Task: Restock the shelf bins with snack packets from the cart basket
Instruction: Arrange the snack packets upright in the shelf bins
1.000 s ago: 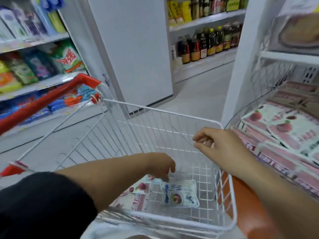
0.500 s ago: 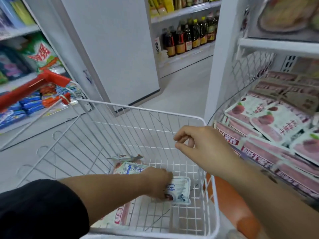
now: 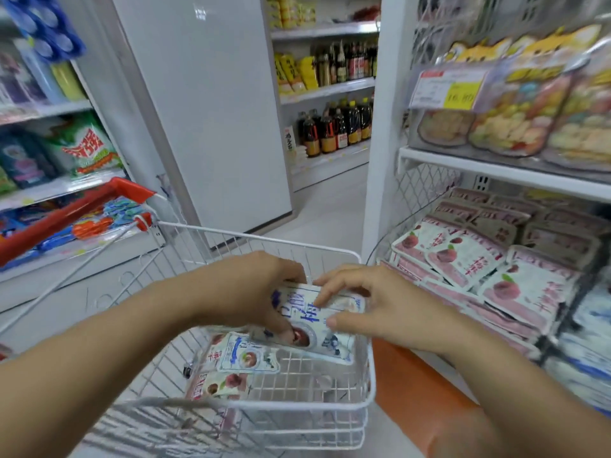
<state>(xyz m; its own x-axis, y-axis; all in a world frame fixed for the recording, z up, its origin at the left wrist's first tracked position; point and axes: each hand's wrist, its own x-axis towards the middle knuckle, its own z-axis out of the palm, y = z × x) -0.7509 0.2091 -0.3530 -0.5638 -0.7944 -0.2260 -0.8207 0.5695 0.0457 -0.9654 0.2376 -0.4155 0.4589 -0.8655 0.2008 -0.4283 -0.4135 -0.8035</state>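
Note:
Above the white wire cart basket [image 3: 370, 388] my left hand [image 3: 254, 292] grips a white-and-blue snack packet [image 3: 330, 335], thumb underneath and fingers over its top edge. My right hand [image 3: 373, 305] meets it from the right, with fingertips on the packet's face and thumb at its right side. Several more packets [image 3: 238, 361] lie on the basket floor below, white-blue ones and pink ones. To the right, the wire shelf bin [image 3: 426, 200] holds rows of pink-and-white plum packets [image 3: 463, 259].
The cart's red handle [image 3: 76, 213] runs off to the left in front of shelves of detergent bags. An orange cart part [image 3: 426, 391] sits between basket and shelf. An upper shelf [image 3: 496, 166] carries clear snack bags. A white pillar [image 3: 211, 110] and bottle shelves stand ahead.
My left hand has lifted a white-blue packet out of the basket floor up to rim height. My right hand has come in from the rim to meet it.

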